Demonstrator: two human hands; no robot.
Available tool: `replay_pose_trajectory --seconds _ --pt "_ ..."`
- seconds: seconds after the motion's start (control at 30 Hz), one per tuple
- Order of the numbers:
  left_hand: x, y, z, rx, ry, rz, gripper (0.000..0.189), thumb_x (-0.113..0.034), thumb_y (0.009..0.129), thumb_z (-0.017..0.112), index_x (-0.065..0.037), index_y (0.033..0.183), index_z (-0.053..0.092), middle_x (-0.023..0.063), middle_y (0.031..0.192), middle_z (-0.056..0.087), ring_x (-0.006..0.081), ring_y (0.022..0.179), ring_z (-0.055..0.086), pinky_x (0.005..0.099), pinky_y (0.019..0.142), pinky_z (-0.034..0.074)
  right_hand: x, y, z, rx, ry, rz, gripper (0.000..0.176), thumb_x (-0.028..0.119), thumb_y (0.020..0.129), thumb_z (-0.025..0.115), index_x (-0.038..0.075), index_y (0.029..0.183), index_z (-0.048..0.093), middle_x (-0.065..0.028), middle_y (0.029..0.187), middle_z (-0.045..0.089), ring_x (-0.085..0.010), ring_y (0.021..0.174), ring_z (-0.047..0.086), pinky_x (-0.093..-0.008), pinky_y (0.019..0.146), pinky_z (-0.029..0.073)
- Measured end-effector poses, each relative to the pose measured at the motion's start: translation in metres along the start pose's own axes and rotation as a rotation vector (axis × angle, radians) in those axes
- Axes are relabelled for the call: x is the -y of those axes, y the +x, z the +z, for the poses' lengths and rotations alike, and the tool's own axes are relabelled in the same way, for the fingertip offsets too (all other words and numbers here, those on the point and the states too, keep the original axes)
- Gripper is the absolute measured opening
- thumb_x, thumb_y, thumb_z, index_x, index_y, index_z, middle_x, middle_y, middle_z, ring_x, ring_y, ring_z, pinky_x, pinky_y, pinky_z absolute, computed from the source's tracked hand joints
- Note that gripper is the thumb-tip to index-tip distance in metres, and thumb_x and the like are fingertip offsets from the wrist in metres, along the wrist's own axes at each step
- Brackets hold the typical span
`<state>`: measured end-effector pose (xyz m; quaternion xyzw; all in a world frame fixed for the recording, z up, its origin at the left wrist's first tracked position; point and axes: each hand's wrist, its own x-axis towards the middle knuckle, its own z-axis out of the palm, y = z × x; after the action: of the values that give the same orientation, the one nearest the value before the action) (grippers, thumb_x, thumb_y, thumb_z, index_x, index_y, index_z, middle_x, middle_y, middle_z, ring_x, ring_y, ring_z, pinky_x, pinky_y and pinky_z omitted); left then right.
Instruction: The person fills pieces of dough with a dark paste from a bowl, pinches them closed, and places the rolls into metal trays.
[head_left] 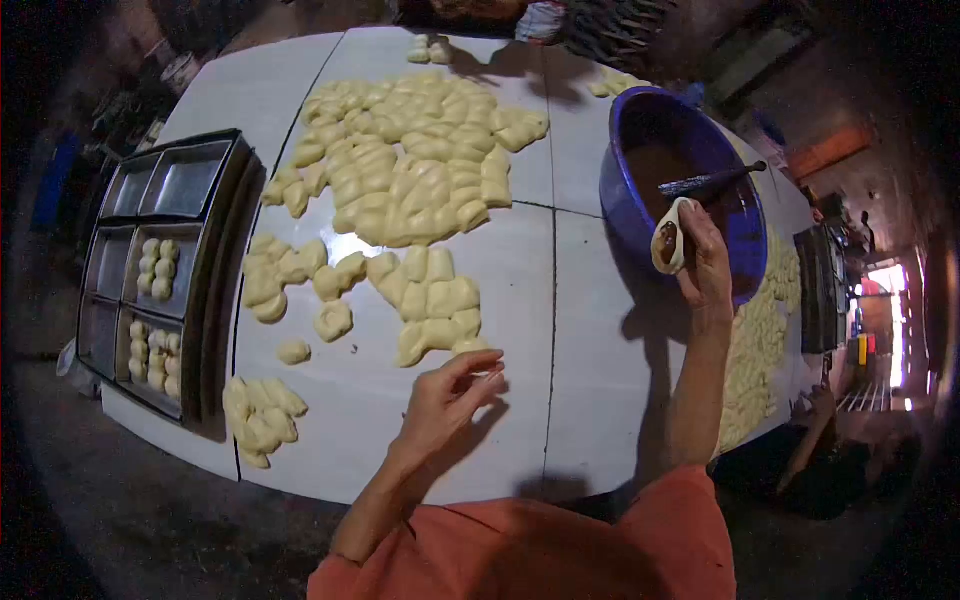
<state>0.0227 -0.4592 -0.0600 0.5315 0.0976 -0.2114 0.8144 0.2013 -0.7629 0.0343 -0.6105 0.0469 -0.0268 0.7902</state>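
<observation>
My right hand is closed on a flattened piece of dough with a dab of brown filling inside it. It is at the near rim of a purple basin. Brown filling lies in the basin, and a dark, smeared spatula or spoon rests across it. My left hand hovers over the white tabletop, fingers loosely bent and apart, with nothing visible in them. Just beyond it lies a cluster of pale dough pieces.
A large mass of dough pieces covers the far middle. Dark divided baking pans at left hold a few rows of dough balls. More dough pieces lie right of the basin, where another person is partly visible.
</observation>
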Motion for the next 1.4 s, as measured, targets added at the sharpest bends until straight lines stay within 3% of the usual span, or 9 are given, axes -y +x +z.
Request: replay_pose_trajectory --seconds 0.07,0.4,0.5,0.53,0.63,0.83,1.0,1.13,1.4 --pt "-0.007 0.006 0.011 0.004 -0.116 -0.019 0.037 -0.021 0.102 0.062 0.003 0.13 0.061 0.0095 0.116 0.07 0.0137 0.104 0.067 0.025 0.08 0.052 -0.004 -0.026 0.019 0.322 0.103 0.229 0.015 0.02 0.103 0.06 0.007 0.11 0.064 -0.0009 0.094 0.064 -0.0074 0.081 0.064 -0.026 0.071 0.055" --pt "-0.006 -0.013 -0.032 -0.285 -0.438 0.14 0.031 -0.029 0.103 0.06 -0.001 0.114 0.068 0.0019 0.1 0.071 0.0071 0.089 0.064 0.0234 0.08 0.053 -0.1 -0.138 0.166 0.374 0.281 0.524 0.034 0.008 0.094 0.063 0.003 0.126 0.052 -0.0098 0.116 0.064 -0.0213 0.107 0.065 -0.0379 0.097 0.054" --pt "-0.002 -0.022 -0.05 -0.396 -0.465 0.177 0.025 -0.019 0.099 0.067 0.002 0.114 0.069 0.0046 0.096 0.072 0.0083 0.081 0.066 0.0222 0.072 0.055 -0.118 -0.153 0.176 0.489 -0.096 0.297 0.054 0.003 0.085 0.072 0.006 0.134 0.051 -0.0144 0.129 0.056 -0.0244 0.115 0.062 -0.0391 0.097 0.057" --pt "-0.001 -0.024 -0.053 -0.42 -0.464 0.171 0.026 -0.018 0.099 0.067 0.002 0.114 0.069 0.005 0.095 0.072 0.0086 0.082 0.066 0.0222 0.072 0.055 -0.134 -0.153 0.181 0.539 -0.301 -0.038 0.067 -0.002 0.08 0.076 0.008 0.14 0.049 -0.0141 0.139 0.051 -0.025 0.12 0.059 -0.0384 0.1 0.055" --pt "-0.003 -0.027 -0.051 -0.461 -0.462 0.187 0.032 -0.015 0.097 0.07 0.005 0.122 0.067 0.0073 0.097 0.072 0.0091 0.085 0.066 0.0216 0.074 0.055 -0.135 -0.172 0.187 0.474 -0.747 -0.38 0.047 0.004 0.083 0.078 0.002 0.127 0.061 -0.0165 0.136 0.052 -0.028 0.114 0.062 -0.036 0.093 0.055" --pt "0.003 -0.022 -0.043 -0.494 -0.381 0.226 0.039 -0.014 0.094 0.073 0.005 0.127 0.066 0.0066 0.103 0.072 0.007 0.085 0.063 0.0209 0.075 0.052 -0.157 -0.172 0.182 0.32 -0.612 -0.298 0.014 0.004 0.091 0.07 -0.001 0.104 0.071 -0.011 0.098 0.065 -0.0213 0.09 0.065 -0.0313 0.078 0.053" --pt "-0.016 -0.02 -0.06 -0.358 -0.329 0.12 0.032 -0.017 0.094 0.072 0.004 0.118 0.068 0.0078 0.096 0.071 0.0112 0.079 0.066 0.024 0.069 0.055 -0.152 -0.176 0.183 0.267 -0.154 0.358 0.022 0.011 0.09 0.073 0.0 0.109 0.071 -0.0052 0.107 0.068 -0.0126 0.09 0.06 -0.0272 0.075 0.049" --pt "-0.02 -0.019 -0.072 -0.313 -0.331 0.107 0.032 -0.02 0.094 0.074 0.004 0.115 0.07 0.0047 0.091 0.071 0.007 0.074 0.064 0.0208 0.064 0.053 -0.142 -0.174 0.17 0.586 -0.455 -0.04 0.038 0.008 0.087 0.073 0.003 0.125 0.067 -0.0096 0.114 0.067 -0.0161 0.1 0.061 -0.0287 0.079 0.051" --pt "-0.016 -0.031 -0.059 -0.253 -0.356 0.114 0.03 -0.01 0.093 0.072 0.004 0.119 0.067 0.0071 0.097 0.072 0.0079 0.078 0.066 0.0205 0.064 0.054 -0.155 -0.174 0.163 0.424 -0.418 -0.284 0.023 0.006 0.089 0.073 0.003 0.111 0.068 -0.0125 0.114 0.063 -0.0201 0.096 0.063 -0.0323 0.078 0.055"
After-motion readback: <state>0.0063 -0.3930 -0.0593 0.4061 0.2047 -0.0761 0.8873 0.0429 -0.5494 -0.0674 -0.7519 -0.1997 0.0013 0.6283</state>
